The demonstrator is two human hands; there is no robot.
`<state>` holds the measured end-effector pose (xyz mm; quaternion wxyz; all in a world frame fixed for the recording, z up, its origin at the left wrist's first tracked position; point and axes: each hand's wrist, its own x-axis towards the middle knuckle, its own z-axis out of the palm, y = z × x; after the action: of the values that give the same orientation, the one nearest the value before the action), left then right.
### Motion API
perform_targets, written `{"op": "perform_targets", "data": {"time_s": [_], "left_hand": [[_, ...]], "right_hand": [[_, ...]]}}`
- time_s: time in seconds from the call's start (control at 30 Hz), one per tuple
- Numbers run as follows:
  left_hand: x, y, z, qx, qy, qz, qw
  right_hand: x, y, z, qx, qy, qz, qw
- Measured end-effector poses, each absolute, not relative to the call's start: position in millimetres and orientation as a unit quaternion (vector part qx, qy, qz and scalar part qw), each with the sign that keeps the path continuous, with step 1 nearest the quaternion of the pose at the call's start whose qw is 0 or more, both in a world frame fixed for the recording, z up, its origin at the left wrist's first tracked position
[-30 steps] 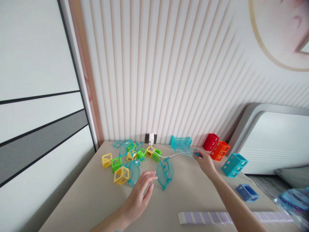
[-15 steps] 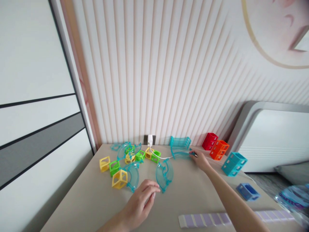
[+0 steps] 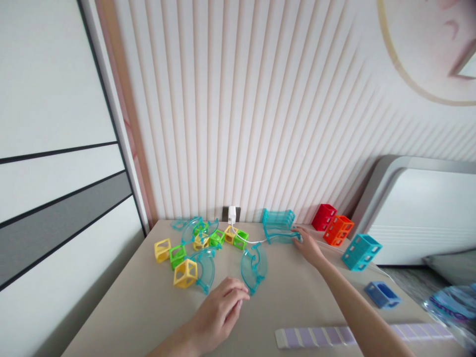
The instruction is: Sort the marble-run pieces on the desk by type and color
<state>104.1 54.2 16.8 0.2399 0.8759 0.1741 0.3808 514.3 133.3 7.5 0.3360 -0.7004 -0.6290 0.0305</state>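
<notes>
My right hand (image 3: 307,245) reaches to the back of the table and pinches the right end of a clear teal track piece (image 3: 277,238). This piece lies in front of a stack of similar straight teal track pieces (image 3: 278,219) by the wall. My left hand (image 3: 224,308) is held low over the front middle, its fingers bent together with nothing seen in them. Its fingertips are close to the lower end of a curved teal track piece (image 3: 256,265); whether they touch it I cannot tell. Another curved track piece (image 3: 206,270) lies to the left, beside a yellow open cube (image 3: 185,273).
More yellow and green cubes (image 3: 177,256) lie at the left. Red blocks (image 3: 323,217), orange blocks (image 3: 338,230), teal blocks (image 3: 361,253) and a blue block (image 3: 382,295) stand at the right. A white charger (image 3: 231,214) trails its cable across the table. A purple-white strip (image 3: 316,337) lies in front.
My right hand has lowered the track piece slightly at the stack, and its fingers have shifted on the end. The left hand has moved only a little to the right.
</notes>
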Motion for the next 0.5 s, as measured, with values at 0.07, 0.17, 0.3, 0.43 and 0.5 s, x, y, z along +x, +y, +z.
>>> {"op": "perform_targets", "data": {"time_s": [0.07,0.17,0.3,0.43,0.5], "left_hand": [[104.5,53.6,16.4,0.886,0.177,0.364,0.228],[105.2,53.0,14.8,0.896,0.184,0.342,0.217],[106.5,53.3,13.1,0.9,0.205,0.319,0.214],[107.0,53.8,13.9,0.9,0.234,0.299,0.215],[106.7,53.6,15.5,0.899,0.244,0.289,0.22]], "right_hand": [[506.0,126.6,17.9,-0.698,-0.622,0.01,0.354],[477.7,112.5,30.4,-0.694,-0.617,-0.007,0.371],[408.4,85.6,32.9,-0.654,-0.674,0.037,0.341],[343.2,58.7,32.0,-0.627,-0.725,0.086,0.272],[324.5,48.8,34.0,-0.634,-0.734,0.097,0.225]]}}
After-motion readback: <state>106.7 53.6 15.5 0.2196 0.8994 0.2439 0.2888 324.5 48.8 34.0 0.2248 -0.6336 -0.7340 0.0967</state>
